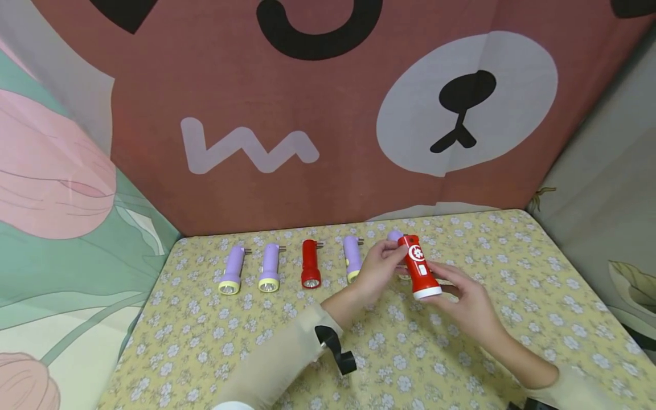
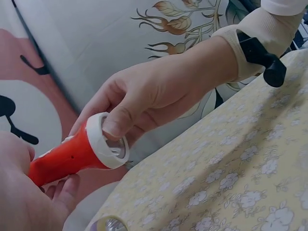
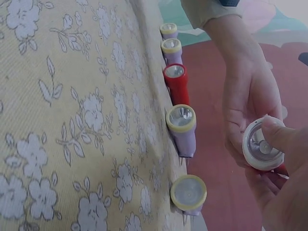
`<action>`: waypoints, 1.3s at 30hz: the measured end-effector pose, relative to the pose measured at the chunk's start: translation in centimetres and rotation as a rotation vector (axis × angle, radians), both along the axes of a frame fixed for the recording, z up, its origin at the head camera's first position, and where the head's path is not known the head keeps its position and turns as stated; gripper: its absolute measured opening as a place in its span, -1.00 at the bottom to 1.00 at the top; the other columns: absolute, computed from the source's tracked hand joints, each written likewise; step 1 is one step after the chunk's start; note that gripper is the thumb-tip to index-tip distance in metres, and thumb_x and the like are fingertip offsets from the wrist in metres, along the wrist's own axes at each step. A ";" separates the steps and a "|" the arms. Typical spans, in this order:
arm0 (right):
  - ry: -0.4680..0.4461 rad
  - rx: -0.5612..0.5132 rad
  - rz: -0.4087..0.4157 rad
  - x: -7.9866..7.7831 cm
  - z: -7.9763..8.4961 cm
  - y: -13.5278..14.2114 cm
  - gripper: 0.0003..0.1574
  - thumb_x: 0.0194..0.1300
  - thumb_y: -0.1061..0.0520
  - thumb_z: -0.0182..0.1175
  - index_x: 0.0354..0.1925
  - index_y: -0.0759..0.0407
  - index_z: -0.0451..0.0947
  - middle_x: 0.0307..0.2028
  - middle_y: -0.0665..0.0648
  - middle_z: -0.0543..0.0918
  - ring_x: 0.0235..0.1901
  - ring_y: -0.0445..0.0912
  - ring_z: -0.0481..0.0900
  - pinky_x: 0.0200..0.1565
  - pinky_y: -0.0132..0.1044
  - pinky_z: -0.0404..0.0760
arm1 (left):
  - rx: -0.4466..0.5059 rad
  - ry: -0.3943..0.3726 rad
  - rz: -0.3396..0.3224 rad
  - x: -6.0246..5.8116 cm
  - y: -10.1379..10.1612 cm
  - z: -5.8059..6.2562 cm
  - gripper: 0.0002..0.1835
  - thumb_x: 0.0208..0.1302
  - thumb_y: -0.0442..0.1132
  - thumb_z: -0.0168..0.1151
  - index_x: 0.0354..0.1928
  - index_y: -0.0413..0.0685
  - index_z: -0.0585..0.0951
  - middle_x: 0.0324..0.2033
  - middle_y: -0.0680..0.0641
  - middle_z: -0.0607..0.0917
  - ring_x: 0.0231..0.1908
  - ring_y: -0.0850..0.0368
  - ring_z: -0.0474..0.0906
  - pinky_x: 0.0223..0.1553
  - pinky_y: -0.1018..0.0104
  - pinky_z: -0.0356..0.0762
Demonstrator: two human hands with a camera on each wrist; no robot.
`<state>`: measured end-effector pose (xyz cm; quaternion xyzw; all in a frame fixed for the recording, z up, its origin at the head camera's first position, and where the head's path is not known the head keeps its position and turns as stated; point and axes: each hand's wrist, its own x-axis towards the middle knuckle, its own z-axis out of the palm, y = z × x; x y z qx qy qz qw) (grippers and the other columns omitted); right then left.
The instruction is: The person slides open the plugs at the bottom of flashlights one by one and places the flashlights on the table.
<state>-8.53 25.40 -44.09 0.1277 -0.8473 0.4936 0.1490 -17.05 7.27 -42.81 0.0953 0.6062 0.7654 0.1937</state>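
A red flashlight [image 1: 421, 272] with a white rim and a white emblem is held tilted above the table between both hands. My left hand [image 1: 376, 269] grips its narrow tail end, thumb on the near side. At the lamp end, my right hand [image 1: 468, 304] pinches the white rim. The right wrist view shows the thumb lying across the clear lens [image 3: 260, 144]. Just behind the held flashlight is a purple flashlight [image 1: 394, 234], mostly hidden in the head view; its lamp end [image 3: 188, 192] shows in the right wrist view.
Left of the hands, a row on the flowered tablecloth [image 1: 205, 347] holds purple flashlights [image 1: 234, 265], [image 1: 269, 263], a red flashlight [image 1: 310, 262] and another purple flashlight [image 1: 352, 253], prongs pointing right. A printed curtain [image 1: 246, 199] hangs behind the table.
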 end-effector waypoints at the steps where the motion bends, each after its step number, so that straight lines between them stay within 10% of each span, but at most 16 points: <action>1: 0.000 -0.003 0.006 0.0 -0.1 -0.1 -0.18 0.06 0.41 0.51 0.30 0.34 0.52 0.23 0.30 0.56 0.14 -0.46 0.43 -0.02 -0.57 0.60 | 0.005 -0.001 -0.003 -0.2 -0.2 0.0 -0.62 0.54 -0.19 0.14 0.19 -0.33 0.42 -0.02 -0.22 0.66 -0.12 0.10 0.65 0.06 0.06 0.67; 23: -0.142 -0.107 0.119 -0.9 -0.6 -1.1 -0.22 0.27 0.26 0.43 0.40 0.26 0.40 0.27 0.23 0.53 0.09 -0.33 0.54 0.03 -0.46 0.63 | 0.003 -0.021 0.035 -1.0 -1.8 -0.6 -0.64 0.45 -0.32 0.23 0.18 -0.32 0.46 -0.02 -0.23 0.70 -0.15 0.10 0.67 0.00 0.01 0.68; 39: -0.226 -0.245 0.158 -1.6 -0.8 -1.6 -0.30 0.38 0.29 0.31 0.39 0.39 0.32 0.17 0.37 0.56 0.06 -0.26 0.59 0.03 -0.41 0.65 | -0.105 0.241 -0.053 -0.7 -2.6 -0.1 -0.61 0.41 -0.35 0.28 0.21 -0.31 0.50 -0.02 -0.18 0.66 -0.04 0.04 0.66 -0.06 0.23 0.69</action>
